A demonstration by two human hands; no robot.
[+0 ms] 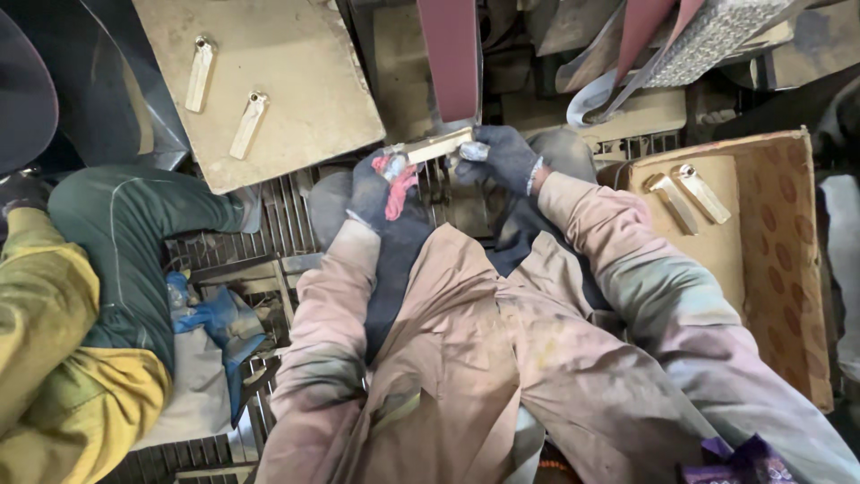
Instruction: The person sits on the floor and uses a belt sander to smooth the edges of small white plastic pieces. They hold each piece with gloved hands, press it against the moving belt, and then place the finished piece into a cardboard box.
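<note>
My left hand [381, 184], in a dark glove with torn red threads, and my right hand [503, 157], in a dark glove, grip the two ends of a small brass bar [439, 145]. The bar lies crosswise right under the lower end of a dark red sanding belt [451, 54] that runs up and away. My sleeves are dusty pink.
A dusty board [278, 99] at upper left carries two brass pieces [199, 73]. A cardboard box [788, 224] at right holds two more brass pieces [688, 197]. Another person in green and yellow clothing [107, 269] sits at left on a metal grate floor [287, 224].
</note>
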